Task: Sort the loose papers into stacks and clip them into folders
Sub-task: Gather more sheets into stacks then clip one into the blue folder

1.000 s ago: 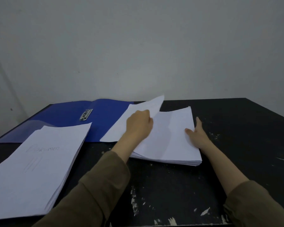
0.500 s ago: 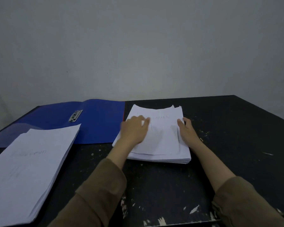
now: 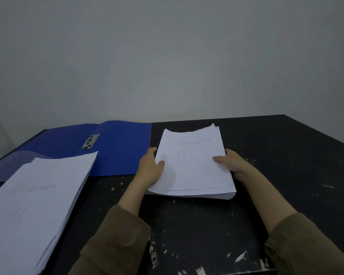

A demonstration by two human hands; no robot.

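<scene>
A thick stack of white papers (image 3: 193, 171) lies on the black table, its top sheet handwritten with a word and three strokes. My left hand (image 3: 150, 167) grips the stack's left edge, thumb on top. My right hand (image 3: 230, 162) grips the right edge, thumb on the top sheet. An open blue folder (image 3: 117, 147) with a metal clip (image 3: 90, 141) lies flat to the left of the stack. A second white paper stack (image 3: 34, 203) sits at the near left, overlapping the folder's front edge.
The black table (image 3: 286, 175) is scuffed with white paint chips and runs to a plain grey wall at the back. Its right edge slants away at the far right. Olive sleeves cover both forearms near the front edge.
A loose sheet held up by my left hand was laid on the middle stack. Both hands then moved to the stack's sides and now grip its edges.
</scene>
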